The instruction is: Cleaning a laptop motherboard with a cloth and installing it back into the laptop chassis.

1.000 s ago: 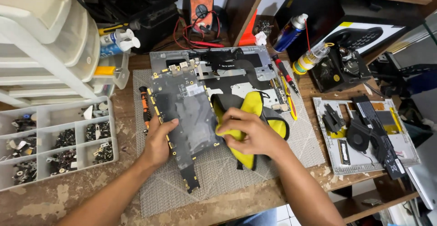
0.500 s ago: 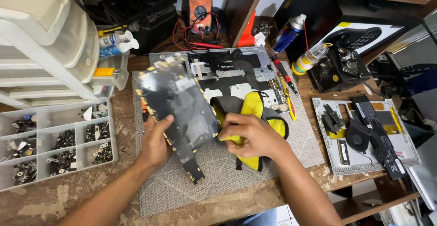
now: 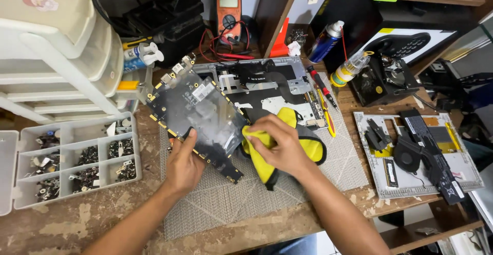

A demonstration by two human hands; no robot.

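My left hand grips the near edge of a dark laptop motherboard and holds it tilted up off the grey work mat. My right hand clutches a yellow cloth pressed against the board's right edge. Behind them lies an open laptop chassis with silver and black inner parts.
A clear parts organiser with screws sits at left under white stacked drawers. A multimeter, spray can and bottle stand at the back. A red screwdriver lies by the chassis. A second laptop shell with removed parts lies right.
The motherboard was lying flat on the mat; my left hand has lifted and tilted it to the left. My right hand with the cloth stayed at its right edge.
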